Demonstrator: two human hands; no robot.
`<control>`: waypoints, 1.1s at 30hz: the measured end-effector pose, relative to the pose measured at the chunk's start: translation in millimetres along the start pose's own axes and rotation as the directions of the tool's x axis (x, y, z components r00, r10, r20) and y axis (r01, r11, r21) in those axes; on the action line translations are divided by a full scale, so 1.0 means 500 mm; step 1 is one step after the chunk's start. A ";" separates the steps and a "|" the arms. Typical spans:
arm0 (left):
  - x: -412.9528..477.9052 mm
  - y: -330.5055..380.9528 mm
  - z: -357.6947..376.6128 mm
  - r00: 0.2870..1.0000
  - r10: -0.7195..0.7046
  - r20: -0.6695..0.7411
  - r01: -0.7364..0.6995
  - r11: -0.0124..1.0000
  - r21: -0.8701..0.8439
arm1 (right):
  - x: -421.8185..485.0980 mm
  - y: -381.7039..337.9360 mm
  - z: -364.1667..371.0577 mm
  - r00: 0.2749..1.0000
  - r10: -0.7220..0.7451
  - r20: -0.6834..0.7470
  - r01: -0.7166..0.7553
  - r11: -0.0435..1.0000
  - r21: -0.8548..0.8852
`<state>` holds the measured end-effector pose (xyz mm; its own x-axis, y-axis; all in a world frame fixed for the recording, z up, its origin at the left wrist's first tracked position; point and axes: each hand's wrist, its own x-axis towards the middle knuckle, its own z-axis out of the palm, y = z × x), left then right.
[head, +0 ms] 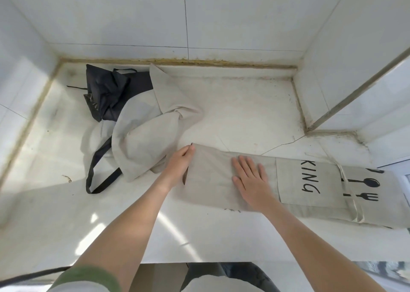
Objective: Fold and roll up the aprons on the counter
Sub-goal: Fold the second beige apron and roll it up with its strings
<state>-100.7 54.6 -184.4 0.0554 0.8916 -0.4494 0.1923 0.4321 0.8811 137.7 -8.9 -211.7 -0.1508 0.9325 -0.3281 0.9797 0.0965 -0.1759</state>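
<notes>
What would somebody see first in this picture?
Two arms reach to a long folded beige apron on the right of the counter, printed with black letters and a spoon and fork. The right hand lies flat on it while the left hand pinches its left end. At the back left sits a crumpled pile of aprons.

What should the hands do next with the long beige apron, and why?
Probably start rolling. The folded beige cloth apron already lies as a long flat strip on the white stone counter. The left hand grips its plain end and the right hand presses it flat, so turning that end over toward the printed pocket looks like the next small move.
</notes>
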 end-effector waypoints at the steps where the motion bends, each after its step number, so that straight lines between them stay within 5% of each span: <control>1: -0.002 0.005 -0.001 0.998 -0.048 0.036 0.049 0.999 -0.020 | 0.002 -0.005 -0.006 1.000 0.022 0.005 -0.022 0.999 0.048; 3: 0.000 0.004 -0.002 0.988 -0.132 0.082 0.136 0.990 -0.046 | 0.002 -0.022 -0.026 0.999 -0.045 -0.013 0.046 0.990 0.133; 5: -0.001 0.001 -0.004 0.972 -0.197 0.128 0.211 0.972 -0.101 | -0.007 -0.051 -0.051 0.965 -0.260 0.031 0.251 0.952 0.174; 8: -0.002 -0.002 -0.002 0.957 -0.236 0.168 0.265 0.947 -0.180 | -0.017 -0.088 -0.050 0.903 -0.426 0.061 0.424 0.905 0.040; 11: -0.012 0.017 -0.004 0.963 -0.246 0.112 0.265 0.940 -0.214 | -0.006 -0.091 -0.032 0.927 -0.374 -0.016 0.374 0.925 0.065; 13: -0.011 0.016 -0.011 0.964 -0.247 0.096 0.263 0.942 -0.209 | -0.006 -0.091 -0.048 0.958 -0.276 -0.076 0.285 0.902 0.326; 16: -0.018 0.004 -0.027 0.963 -0.254 0.091 0.267 0.946 -0.183 | -0.022 -0.096 -0.093 0.999 -0.051 -0.018 0.049 0.719 0.693; 22: -0.038 -0.007 -0.024 0.978 -0.154 0.144 0.151 0.988 0.027 | -0.015 -0.107 -0.116 0.958 0.275 -0.080 -0.116 0.628 0.770; 27: -0.039 -0.009 -0.020 0.990 -0.106 0.098 0.093 0.988 0.125 | -0.022 -0.127 -0.113 0.945 0.306 -0.116 -0.115 0.642 0.758; 33: -0.036 -0.031 -0.034 0.995 -0.061 -0.075 0.080 0.956 0.283 | -0.019 -0.125 -0.079 0.994 0.106 0.029 -0.094 0.687 0.720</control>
<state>-121.2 34.4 -187.4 -0.0302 0.8710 -0.4904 0.4653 0.4464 0.7643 83.3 -10.2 -160.8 -0.0497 0.9270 -0.3717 0.5922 -0.2724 -0.7583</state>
